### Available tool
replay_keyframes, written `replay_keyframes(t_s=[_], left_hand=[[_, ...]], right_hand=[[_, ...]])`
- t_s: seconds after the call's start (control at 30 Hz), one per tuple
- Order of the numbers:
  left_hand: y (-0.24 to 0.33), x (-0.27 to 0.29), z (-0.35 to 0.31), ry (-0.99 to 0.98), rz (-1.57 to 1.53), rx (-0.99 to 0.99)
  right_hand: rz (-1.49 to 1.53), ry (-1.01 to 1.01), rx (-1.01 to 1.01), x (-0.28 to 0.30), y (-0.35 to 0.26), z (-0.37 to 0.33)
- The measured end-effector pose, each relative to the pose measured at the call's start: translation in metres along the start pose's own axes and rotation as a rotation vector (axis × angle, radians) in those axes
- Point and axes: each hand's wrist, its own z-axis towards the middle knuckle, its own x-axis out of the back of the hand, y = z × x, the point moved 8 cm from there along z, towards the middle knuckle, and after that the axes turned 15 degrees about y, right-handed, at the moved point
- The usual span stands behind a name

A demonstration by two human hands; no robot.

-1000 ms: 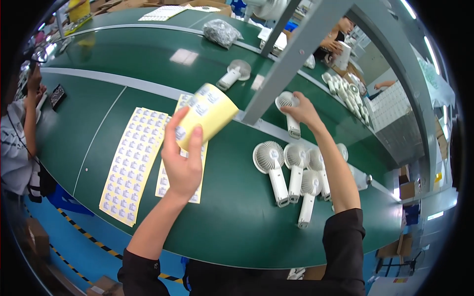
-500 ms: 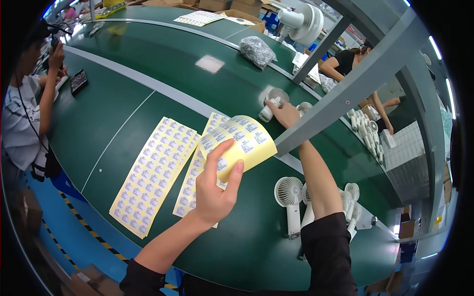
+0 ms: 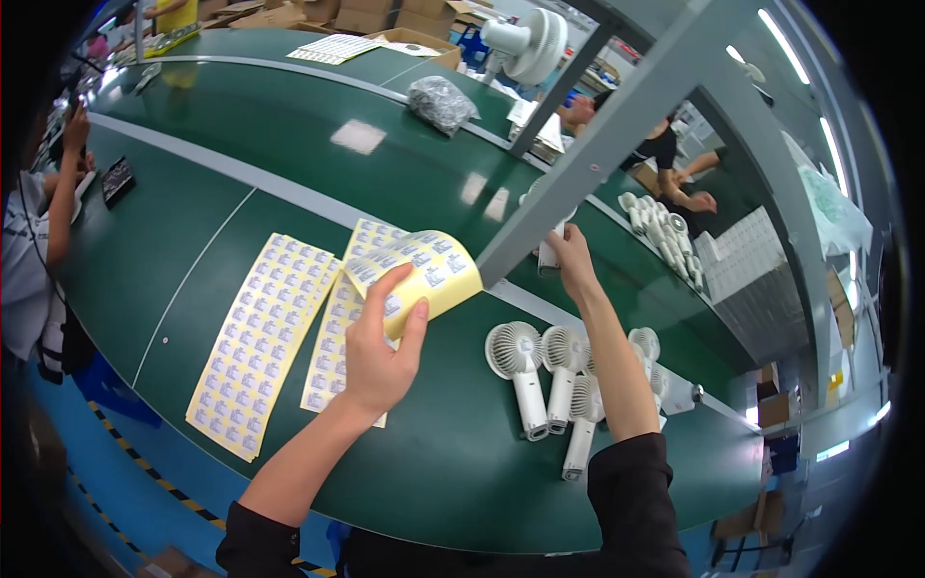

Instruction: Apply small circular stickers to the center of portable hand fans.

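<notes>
A curled yellow sheet of stickers (image 3: 438, 275) is pinched between the thumb and fingers of my left hand (image 3: 381, 356). Beneath it lies another sticker sheet (image 3: 332, 352), and farther left a flat stack of sticker sheets (image 3: 260, 337) rests on the green table. My right hand (image 3: 575, 262) reaches forward beside a grey post, closed on the handle of a white handheld fan (image 3: 548, 258); the post hides part of this fan. Several more handheld fans (image 3: 527, 400) lie bunched near my right forearm, which covers some of them.
The slanting grey post (image 3: 593, 159) stands right by my right hand. A clear plastic bag (image 3: 443, 104) and a larger white fan (image 3: 528, 46) are at the back. More handheld fans (image 3: 663, 231) lie at the far right, near co-workers' arms. Another person (image 3: 48, 212) sits at left.
The whole view has shifted right. My right hand has moved right and nearer with a handheld fan, now partly behind the post. My left hand keeps its hold on the curled sheet.
</notes>
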Motion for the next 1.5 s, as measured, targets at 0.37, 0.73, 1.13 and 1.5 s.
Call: replay_keyframes(t_s=[0.37,0.73,1.13,1.5], left_hand=[[0.005,-0.02,-0.018,-0.169,0.017,-0.064],[0.003,-0.032,-0.028,-0.295,0.029,-0.121],[0.006,-0.037,-0.037,-0.396,0.006,-0.057],[0.005,-0.038,-0.04,-0.393,0.027,-0.077]], right_hand=[[0.478,0.017,-0.017,0.082,-0.043,-0.163],[0.551,-0.151,-0.036,0.071,-0.072,-0.229],[0.668,-0.554,-0.295,0.016,-0.069,-0.276],[0.576,-0.491,-0.211,0.021,-0.076,-0.278]])
